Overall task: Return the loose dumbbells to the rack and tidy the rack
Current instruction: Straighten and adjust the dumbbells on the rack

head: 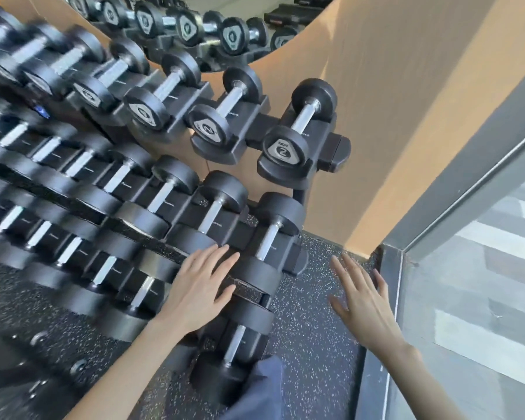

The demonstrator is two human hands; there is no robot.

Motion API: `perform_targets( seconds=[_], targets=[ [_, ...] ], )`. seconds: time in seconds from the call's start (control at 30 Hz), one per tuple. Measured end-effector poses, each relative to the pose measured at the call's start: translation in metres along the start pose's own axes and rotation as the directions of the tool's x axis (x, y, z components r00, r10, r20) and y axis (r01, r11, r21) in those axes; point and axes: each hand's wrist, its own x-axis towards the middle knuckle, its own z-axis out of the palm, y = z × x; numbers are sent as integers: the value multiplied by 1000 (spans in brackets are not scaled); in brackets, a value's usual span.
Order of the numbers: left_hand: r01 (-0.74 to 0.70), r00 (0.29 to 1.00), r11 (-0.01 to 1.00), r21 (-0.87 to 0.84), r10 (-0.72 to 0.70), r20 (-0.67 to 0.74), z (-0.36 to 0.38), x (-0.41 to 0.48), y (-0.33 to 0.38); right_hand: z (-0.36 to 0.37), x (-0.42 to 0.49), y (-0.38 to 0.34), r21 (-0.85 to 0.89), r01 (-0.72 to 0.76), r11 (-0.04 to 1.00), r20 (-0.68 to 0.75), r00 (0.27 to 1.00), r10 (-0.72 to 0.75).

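Note:
A black three-tier dumbbell rack (335,153) runs from the left toward the right corner, each cradle holding a black dumbbell with a steel handle. The top tier's end dumbbell (300,125) is marked 2. The middle tier ends with a dumbbell (270,234), and below it lies the bottom tier's end dumbbell (235,341). My left hand (199,289) hovers flat, fingers spread, over the front of the middle tier's right end, holding nothing. My right hand (365,301) is open over the floor to the right of the rack. The rack's left part is motion-blurred.
An orange wall (376,86) stands behind the rack, with a mirror (225,22) reflecting dumbbells. A grey glass partition (467,237) closes the right side. Speckled black rubber floor (309,344) lies between rack and partition. My dark trouser leg (258,389) shows at the bottom.

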Motion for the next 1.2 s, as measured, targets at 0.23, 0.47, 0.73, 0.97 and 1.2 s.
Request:
perform_targets(
  seconds=[0.23, 0.47, 0.73, 0.97, 1.2],
  targets=[
    [-32, 998, 999, 11, 33, -50, -20, -1, -16, -23, 5, -16, -39, 39, 998, -41, 998, -40],
    [-147, 983, 989, 25, 149, -104, -26, 46, -46, -43, 56, -31, -53, 62, 997, -97, 993, -67],
    [-331, 934, 944, -11, 326, -146, -31, 174, -105, -47, 173, -53, -59, -36, 998, -192, 981, 24],
    [-426, 899, 876, -225, 382, -213, -12, 297, -120, -43, 266, -40, 60, -292, 955, -71, 953, 296],
    [-420, 902, 788, -451, 416, -113, -7, 353, -106, -44, 313, -43, 143, -411, 900, 29, 911, 411]
  ],
)
